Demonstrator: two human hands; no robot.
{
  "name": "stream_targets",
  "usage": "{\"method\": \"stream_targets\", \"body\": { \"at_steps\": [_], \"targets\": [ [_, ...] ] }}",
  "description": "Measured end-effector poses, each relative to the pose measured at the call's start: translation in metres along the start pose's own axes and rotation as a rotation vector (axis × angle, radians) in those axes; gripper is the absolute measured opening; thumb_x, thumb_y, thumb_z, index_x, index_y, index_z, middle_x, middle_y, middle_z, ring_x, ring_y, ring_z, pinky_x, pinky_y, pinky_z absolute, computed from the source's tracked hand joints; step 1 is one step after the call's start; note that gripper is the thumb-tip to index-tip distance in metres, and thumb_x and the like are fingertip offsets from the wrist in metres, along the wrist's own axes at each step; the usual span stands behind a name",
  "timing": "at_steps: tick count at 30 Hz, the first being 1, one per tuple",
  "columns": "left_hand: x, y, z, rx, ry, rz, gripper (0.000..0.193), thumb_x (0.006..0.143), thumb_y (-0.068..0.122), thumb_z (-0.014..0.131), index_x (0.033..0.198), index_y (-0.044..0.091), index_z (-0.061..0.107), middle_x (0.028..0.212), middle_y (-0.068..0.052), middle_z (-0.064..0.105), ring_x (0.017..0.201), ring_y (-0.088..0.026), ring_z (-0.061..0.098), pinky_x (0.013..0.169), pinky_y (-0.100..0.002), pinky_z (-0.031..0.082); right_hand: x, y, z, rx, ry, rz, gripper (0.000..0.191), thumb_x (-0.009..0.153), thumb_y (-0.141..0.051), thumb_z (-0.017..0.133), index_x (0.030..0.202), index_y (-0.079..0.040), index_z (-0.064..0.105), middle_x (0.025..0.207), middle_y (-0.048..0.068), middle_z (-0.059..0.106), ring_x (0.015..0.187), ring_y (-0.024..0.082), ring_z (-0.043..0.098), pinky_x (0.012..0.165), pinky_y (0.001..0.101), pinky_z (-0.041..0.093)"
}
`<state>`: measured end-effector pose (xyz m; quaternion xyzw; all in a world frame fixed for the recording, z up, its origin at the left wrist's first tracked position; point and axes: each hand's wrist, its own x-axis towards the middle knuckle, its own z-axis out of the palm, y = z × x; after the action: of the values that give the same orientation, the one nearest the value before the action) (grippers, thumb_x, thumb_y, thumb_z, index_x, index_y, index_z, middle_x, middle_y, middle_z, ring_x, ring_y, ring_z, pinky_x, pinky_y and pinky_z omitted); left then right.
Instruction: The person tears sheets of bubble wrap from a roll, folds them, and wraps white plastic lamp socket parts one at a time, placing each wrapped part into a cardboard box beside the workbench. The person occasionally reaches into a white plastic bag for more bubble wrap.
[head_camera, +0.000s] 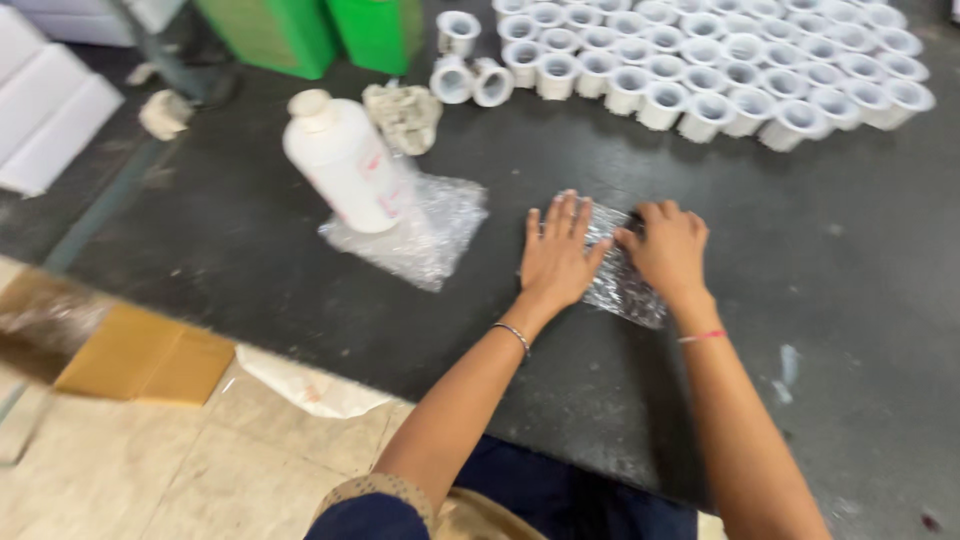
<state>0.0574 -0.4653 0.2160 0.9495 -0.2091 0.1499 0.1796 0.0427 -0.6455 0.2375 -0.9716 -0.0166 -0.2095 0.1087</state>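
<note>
Both our hands press down on a bubble-wrapped bundle (622, 275) lying on the dark table (820, 300), toward the middle of its near edge. Our left hand (556, 255) lies flat on the bundle's left end, fingers spread apart; our right hand (667, 245) sits on its far right part with fingers curled onto the wrap, not clamped around it. Just left of us, a white bottle (345, 165) lies tilted on a loose sheet of bubble wrap (425, 235). At the far right corner stand many white cups (720, 60) in close rows. Green containers (320, 30) stand at the far edge. Beyond the table's near left corner a brown cardboard box (145, 355) rests on the floor.
</note>
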Motion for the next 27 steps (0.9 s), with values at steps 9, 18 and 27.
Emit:
{"method": "stream_targets", "body": {
  "at_steps": [9, 18, 27],
  "targets": [
    [-0.047, -0.028, -0.091, -0.614, 0.472, -0.047, 0.044, 0.102, 0.025, 0.062, 0.143, 0.011, 0.054, 0.148, -0.011, 0.058, 0.136, -0.026, 0.054, 0.112, -0.043, 0.043, -0.010, 0.035, -0.001, 0.444, -0.212, 0.222, 0.023, 0.086, -0.023, 0.081, 0.099, -0.006, 0.072, 0.093, 0.013, 0.075, 0.083, 0.022, 0.071, 0.085, 0.0410, 0.055],
    [-0.068, -0.111, -0.112, -0.433, 0.349, -0.233, 0.055, 0.103, 0.041, 0.062, 0.138, -0.001, 0.055, 0.143, -0.021, 0.056, 0.137, -0.035, 0.048, 0.115, -0.050, 0.034, 0.034, -0.032, -0.039, 1.765, -0.068, 0.142, 0.011, 0.114, -0.005, 0.055, 0.122, -0.012, 0.056, 0.104, -0.003, 0.060, 0.093, 0.008, 0.057, 0.084, 0.0241, 0.050],
    [-0.094, -0.134, -0.093, -0.606, 0.127, -0.219, 0.042, 0.094, 0.030, 0.071, 0.129, 0.008, 0.069, 0.115, -0.011, 0.071, 0.109, -0.028, 0.064, 0.102, -0.041, 0.045, 0.088, -0.181, 0.032, 1.091, -0.119, -0.142, 0.034, 0.101, -0.035, 0.073, 0.111, -0.004, 0.063, 0.092, 0.002, 0.066, 0.080, 0.011, 0.058, 0.069, 0.0290, 0.051]
  ]
}}
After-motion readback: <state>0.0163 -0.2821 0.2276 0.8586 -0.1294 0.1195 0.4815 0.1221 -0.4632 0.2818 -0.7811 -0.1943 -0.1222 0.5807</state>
